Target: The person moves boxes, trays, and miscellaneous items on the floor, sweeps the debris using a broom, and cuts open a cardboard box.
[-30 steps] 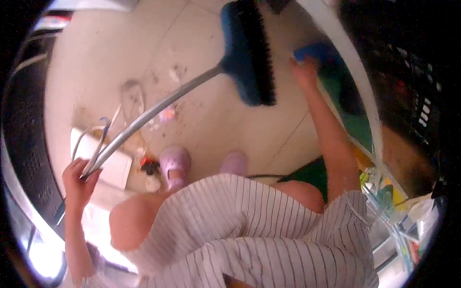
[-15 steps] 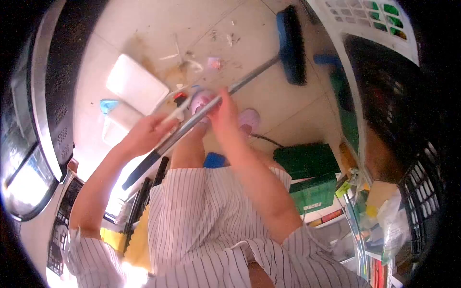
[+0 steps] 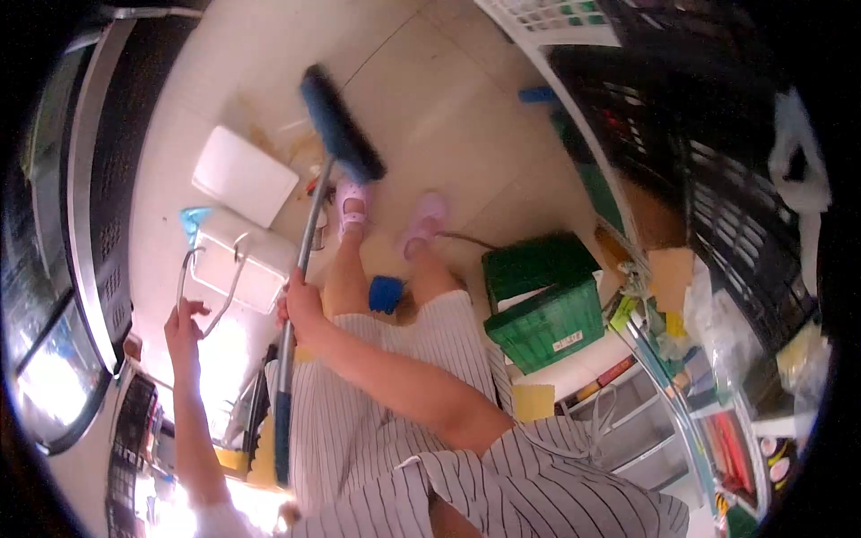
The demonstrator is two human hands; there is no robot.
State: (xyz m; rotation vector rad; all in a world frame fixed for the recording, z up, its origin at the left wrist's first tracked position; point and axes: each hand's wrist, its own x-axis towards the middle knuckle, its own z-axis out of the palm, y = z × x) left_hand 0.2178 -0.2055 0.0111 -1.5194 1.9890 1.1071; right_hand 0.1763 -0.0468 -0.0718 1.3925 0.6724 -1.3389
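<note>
My right hand [image 3: 303, 309] is closed around the grey pole of a broom [image 3: 311, 224]. The broom's blue head with dark bristles [image 3: 341, 125] points away from me, above my left shoe, and its dark grip end reaches back beside my left thigh. At the left, my left hand [image 3: 184, 325] is closed on a thin, pale two-pronged thing [image 3: 229, 291] with hooked ends; its exact kind I cannot make out. Beyond that hand are a white bin-like container [image 3: 251, 269] and a white flat lid-like panel [image 3: 245, 175].
A green crate [image 3: 547, 332] stands by my right leg, with a blue object [image 3: 386, 293] between my legs. Black and white baskets [image 3: 556, 36] line the right side. A dark appliance [image 3: 103, 197] borders the left. Brown stains [image 3: 260, 139] mark the tiled floor.
The broom head has swung from right to left, and the pole is now steeper. My left hand has moved left, away from the pole, with the pronged thing. The view has shifted too.
</note>
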